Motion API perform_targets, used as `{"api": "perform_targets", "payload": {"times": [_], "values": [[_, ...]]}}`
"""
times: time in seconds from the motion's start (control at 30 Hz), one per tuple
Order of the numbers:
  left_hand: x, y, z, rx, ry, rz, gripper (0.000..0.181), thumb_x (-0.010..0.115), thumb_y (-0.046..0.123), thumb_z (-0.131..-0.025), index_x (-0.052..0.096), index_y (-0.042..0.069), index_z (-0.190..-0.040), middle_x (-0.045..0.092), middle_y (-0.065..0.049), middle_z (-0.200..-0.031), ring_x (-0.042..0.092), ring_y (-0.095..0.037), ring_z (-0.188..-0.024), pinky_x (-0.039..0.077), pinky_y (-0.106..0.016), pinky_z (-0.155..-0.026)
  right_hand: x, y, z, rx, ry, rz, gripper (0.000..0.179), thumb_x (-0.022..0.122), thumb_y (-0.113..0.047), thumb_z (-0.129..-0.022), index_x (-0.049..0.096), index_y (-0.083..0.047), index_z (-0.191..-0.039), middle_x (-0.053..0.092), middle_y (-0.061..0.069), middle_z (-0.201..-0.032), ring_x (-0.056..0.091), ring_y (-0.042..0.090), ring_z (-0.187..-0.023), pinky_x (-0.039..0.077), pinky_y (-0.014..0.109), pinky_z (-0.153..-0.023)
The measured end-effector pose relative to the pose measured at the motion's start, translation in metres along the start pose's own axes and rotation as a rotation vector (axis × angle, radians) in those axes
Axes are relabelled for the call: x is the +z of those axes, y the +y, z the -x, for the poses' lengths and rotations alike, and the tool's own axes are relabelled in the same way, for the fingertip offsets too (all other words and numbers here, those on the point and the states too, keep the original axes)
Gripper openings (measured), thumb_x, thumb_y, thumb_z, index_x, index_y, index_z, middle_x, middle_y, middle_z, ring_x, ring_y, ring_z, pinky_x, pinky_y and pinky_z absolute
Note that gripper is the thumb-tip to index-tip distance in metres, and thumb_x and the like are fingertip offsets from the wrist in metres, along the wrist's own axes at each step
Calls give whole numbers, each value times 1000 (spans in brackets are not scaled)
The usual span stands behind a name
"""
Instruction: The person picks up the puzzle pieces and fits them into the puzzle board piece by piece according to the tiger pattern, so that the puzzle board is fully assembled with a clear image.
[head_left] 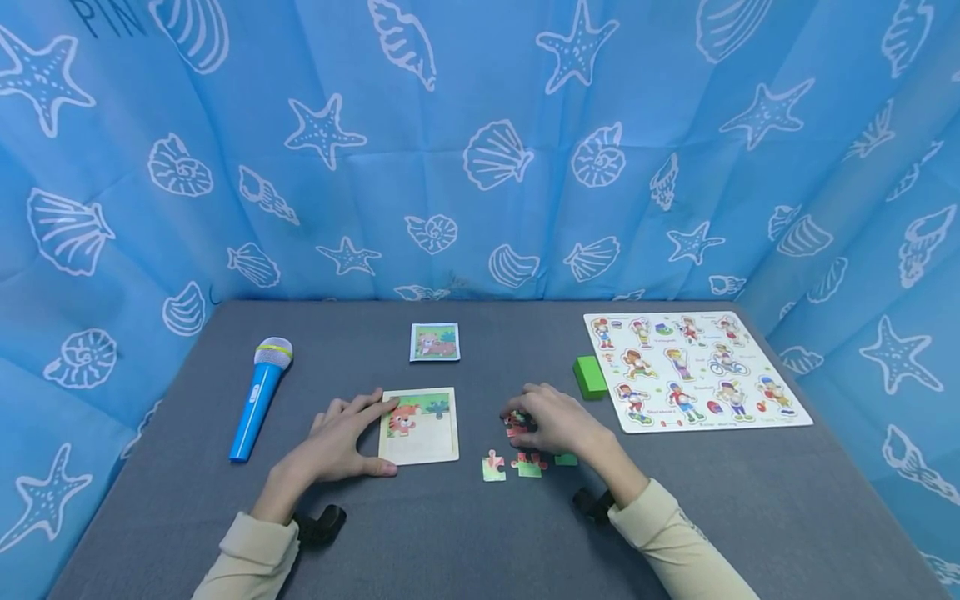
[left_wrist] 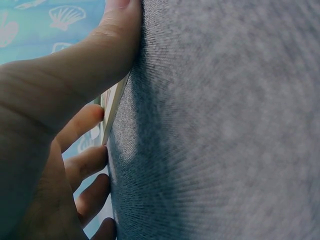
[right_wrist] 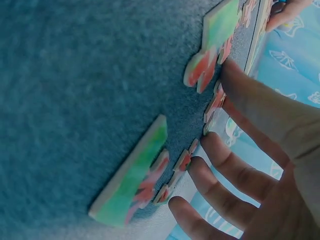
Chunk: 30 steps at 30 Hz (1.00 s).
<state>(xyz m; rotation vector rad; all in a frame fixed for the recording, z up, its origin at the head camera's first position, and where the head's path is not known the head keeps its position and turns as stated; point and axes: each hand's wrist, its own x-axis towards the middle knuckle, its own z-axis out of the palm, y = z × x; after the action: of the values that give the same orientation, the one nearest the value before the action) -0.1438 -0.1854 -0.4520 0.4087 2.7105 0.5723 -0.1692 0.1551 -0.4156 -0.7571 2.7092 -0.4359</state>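
Note:
A square wooden puzzle tray [head_left: 420, 446] lies left of centre, with tiger and greenery pieces along its top. My left hand [head_left: 341, 442] spreads along its left side, index fingertip at the upper left and thumb at the lower left corner. My right hand [head_left: 558, 421] curves over loose jigsaw pieces, thumb and index finger pinching a red and dark puzzle piece [head_left: 516, 423]. Nearer to me lie a pale green piece [head_left: 493, 468], a red and green piece [head_left: 529, 467] and a green piece [head_left: 566, 459]. The right wrist view shows a green-edged piece [right_wrist: 132, 185] beneath the palm.
A small tiger picture card [head_left: 435, 342] lies behind the tray. On the left is a blue toy microphone [head_left: 258, 404]. A green block [head_left: 590, 377] sits beside a white board of sports figures [head_left: 701, 375] at right. Behind the grey table hangs a blue seashell curtain [head_left: 480, 208].

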Motion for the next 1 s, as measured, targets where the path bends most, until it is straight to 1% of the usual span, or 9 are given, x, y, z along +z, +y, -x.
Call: {"api": "perform_targets", "payload": {"times": [0.2,0.5,0.7,0.8,1.0], "values": [[-2,2,1,10,1,6,101,81,64,-76,39,25,-159,32,-14,-167,42,-32,-118,35,-52,-91,-1,0,-1,-9,1,3,29,80,-21,-90,76,-15,-117,67,3,-103,55,15,-91,47,38,-81],[-2,2,2,19,12,10,100,81,63,-76,39,24,-158,33,-15,-167,42,-33,-119,36,-53,-92,-1,0,-2,-15,25,29,29,82,-22,-88,77,-15,-116,65,1,-100,51,12,-84,43,33,-75],[-2,2,2,20,15,8,100,81,64,-76,40,24,-158,32,-15,-167,42,-32,-119,36,-52,-90,-1,-1,-1,-28,29,36,30,81,-22,-89,77,-14,-117,64,2,-98,47,12,-80,40,30,-71],[-3,2,3,12,11,9,100,81,64,-76,39,25,-159,32,-14,-167,42,-32,-119,36,-52,-91,0,0,-1,-41,42,36,26,79,-21,-90,78,-14,-114,63,2,-97,46,12,-78,38,28,-68],[-2,2,4,23,7,14,100,81,63,-76,39,24,-159,33,-14,-167,42,-32,-118,36,-53,-91,3,0,-1,-55,66,28,20,78,-20,-90,78,-16,-109,63,2,-95,46,12,-76,37,27,-63]]}}
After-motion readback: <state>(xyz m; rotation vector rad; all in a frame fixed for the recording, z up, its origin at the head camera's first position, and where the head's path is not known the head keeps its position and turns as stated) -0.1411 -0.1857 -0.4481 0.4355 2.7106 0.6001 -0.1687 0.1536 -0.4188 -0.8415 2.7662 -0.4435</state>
